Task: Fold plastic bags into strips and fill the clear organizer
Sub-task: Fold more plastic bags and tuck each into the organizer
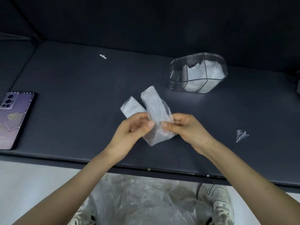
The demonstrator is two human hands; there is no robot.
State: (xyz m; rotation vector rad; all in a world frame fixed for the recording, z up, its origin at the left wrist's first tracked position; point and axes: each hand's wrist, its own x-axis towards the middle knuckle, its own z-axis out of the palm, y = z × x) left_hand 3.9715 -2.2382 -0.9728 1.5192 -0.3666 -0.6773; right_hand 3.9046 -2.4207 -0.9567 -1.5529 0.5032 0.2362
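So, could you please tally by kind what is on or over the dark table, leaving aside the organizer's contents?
Folded bag strip, held by left hand and right hand: 1
Clear organizer: 1
Phone: 1
Small plastic scraps: 2
Unidentified object cut off at right edge: 1
Total: 6

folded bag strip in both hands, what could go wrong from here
The folded bag strip is pinched only at its bend by the left hand and right hand; its two ends splay apart, so the folds may spring open. Two compartments of the clear organizer look stuffed with bags; pushing in there could tip it or crumple the strip.
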